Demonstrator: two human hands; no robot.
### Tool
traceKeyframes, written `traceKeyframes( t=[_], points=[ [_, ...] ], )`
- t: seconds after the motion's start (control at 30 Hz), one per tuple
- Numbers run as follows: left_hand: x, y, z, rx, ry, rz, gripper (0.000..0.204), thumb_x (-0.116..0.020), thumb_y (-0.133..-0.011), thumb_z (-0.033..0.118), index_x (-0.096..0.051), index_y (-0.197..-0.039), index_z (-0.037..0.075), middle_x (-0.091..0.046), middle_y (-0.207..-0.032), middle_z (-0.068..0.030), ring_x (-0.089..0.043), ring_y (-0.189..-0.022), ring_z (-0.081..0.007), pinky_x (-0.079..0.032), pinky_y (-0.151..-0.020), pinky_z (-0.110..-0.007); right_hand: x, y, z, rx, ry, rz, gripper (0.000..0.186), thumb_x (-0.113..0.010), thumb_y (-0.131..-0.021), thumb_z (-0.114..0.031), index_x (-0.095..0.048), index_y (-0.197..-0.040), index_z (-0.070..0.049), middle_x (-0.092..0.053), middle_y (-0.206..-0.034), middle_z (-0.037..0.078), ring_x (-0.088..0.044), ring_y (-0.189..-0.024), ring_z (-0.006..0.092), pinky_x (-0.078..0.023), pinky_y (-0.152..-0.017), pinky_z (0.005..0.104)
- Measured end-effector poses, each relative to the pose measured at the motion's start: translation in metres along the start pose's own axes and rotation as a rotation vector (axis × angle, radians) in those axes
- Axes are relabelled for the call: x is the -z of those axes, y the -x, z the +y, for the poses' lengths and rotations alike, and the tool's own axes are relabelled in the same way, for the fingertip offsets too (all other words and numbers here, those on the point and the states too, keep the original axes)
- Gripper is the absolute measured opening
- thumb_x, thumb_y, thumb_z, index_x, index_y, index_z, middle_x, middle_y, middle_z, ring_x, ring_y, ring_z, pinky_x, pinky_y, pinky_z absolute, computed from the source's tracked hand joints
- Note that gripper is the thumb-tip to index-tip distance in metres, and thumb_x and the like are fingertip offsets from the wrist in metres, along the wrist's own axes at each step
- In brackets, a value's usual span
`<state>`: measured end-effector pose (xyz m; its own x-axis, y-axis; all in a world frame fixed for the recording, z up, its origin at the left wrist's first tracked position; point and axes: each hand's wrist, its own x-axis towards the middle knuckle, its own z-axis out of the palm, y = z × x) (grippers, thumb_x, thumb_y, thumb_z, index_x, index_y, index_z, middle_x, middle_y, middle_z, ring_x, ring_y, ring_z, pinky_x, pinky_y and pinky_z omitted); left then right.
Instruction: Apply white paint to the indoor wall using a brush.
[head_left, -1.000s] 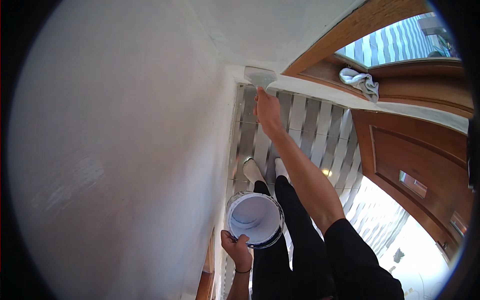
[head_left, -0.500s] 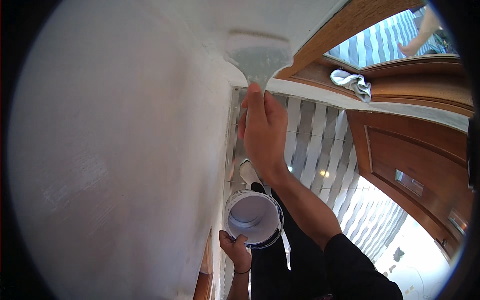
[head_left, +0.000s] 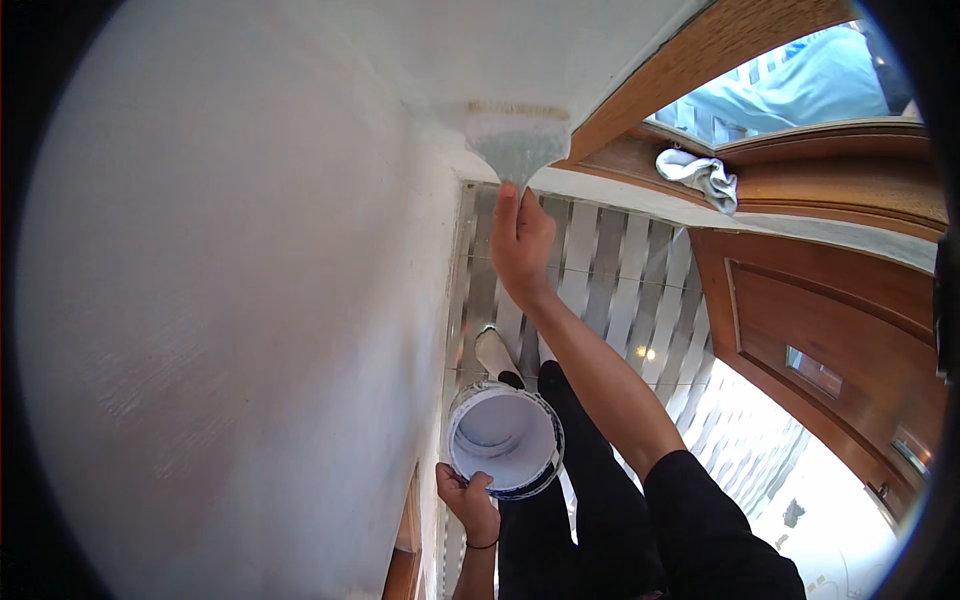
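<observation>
My right hand (head_left: 522, 238) is closed round the handle of a wide, flat paintbrush (head_left: 517, 145), thumb on top. Pale paint covers the brush head, and its brownish bristle edge lies against the white wall (head_left: 560, 55) beside the wooden window frame. Lower down, my left hand (head_left: 470, 503) grips the near rim of a paint bucket (head_left: 555, 440), with the thumb over the edge. White paint coats the bucket's inside and smears its rim. Its mouth faces up, in front of my legs.
A large whitish wall (head_left: 220, 300) with scuffed patches fills the left. To the right are a wooden window frame (head_left: 640, 75), a crumpled white cloth (head_left: 700, 178) on its sill, and a wooden door (head_left: 830, 330). Striped tiles (head_left: 600, 260) cover the floor. A person in light blue (head_left: 810, 85) shows through the window.
My right hand has drawn the paintbrush downward along the wall, toward me. The bucket in my left hand stays nearly still. Outside the window, light blue clothing has replaced a bare limb.
</observation>
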<state>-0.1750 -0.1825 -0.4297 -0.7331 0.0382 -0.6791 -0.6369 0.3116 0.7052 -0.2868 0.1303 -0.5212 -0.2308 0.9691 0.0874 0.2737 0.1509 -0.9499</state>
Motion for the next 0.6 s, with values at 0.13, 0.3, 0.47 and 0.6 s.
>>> traceKeyframes(
  t=[0.13,0.3,0.47,0.6],
  points=[
    [-0.007,-0.004,0.006,-0.042,0.004,0.011,0.037,-0.059,-0.061,-0.007,-0.031,-0.076,0.01,-0.031,-0.074,0.0027,-0.033,-0.067,-0.0081,-0.031,-0.06,-0.024,-0.006,0.009,0.051,-0.117,0.168,-0.013,0.044,-0.049,-0.103,-0.037,-0.055,-0.077,-0.002,-0.046,-0.056,0.01,-0.048,-0.051,0.0128,-0.038,-0.049,0.0343],
    [-0.004,-0.006,0.006,-0.057,-0.025,0.027,0.036,-0.061,-0.061,-0.005,-0.031,-0.076,0.009,-0.031,-0.074,0.0026,-0.032,-0.067,-0.0087,-0.03,-0.059,-0.026,0.011,0.013,0.058,-0.353,0.44,-0.221,0.051,-0.042,-0.099,-0.049,-0.064,-0.09,-0.003,-0.064,-0.076,0.024,-0.062,-0.078,0.0463,-0.045,-0.068,0.0551],
    [-0.002,-0.003,0.011,-0.083,-0.097,0.003,0.033,-0.058,-0.061,-0.008,-0.034,-0.077,0.009,-0.038,-0.075,0.0014,-0.039,-0.069,-0.0091,-0.033,-0.063,-0.025,0.087,0.013,0.036,-0.33,0.392,-0.469,0.044,-0.049,-0.096,-0.042,-0.063,-0.092,-0.001,-0.064,-0.079,0.024,-0.062,-0.08,0.0457,-0.046,-0.071,0.0526],
    [-0.005,0.006,0.025,-0.161,-0.092,-0.021,0.033,-0.059,-0.061,-0.007,-0.034,-0.076,0.009,-0.036,-0.073,0.0023,-0.037,-0.068,-0.0092,-0.032,-0.061,-0.025,0.171,0.022,-0.036,-0.217,0.34,-0.725,0.028,-0.058,-0.093,-0.026,-0.065,-0.097,0.001,-0.063,-0.082,0.015,-0.062,-0.078,0.0292,-0.046,-0.068,0.0404]
  ],
)
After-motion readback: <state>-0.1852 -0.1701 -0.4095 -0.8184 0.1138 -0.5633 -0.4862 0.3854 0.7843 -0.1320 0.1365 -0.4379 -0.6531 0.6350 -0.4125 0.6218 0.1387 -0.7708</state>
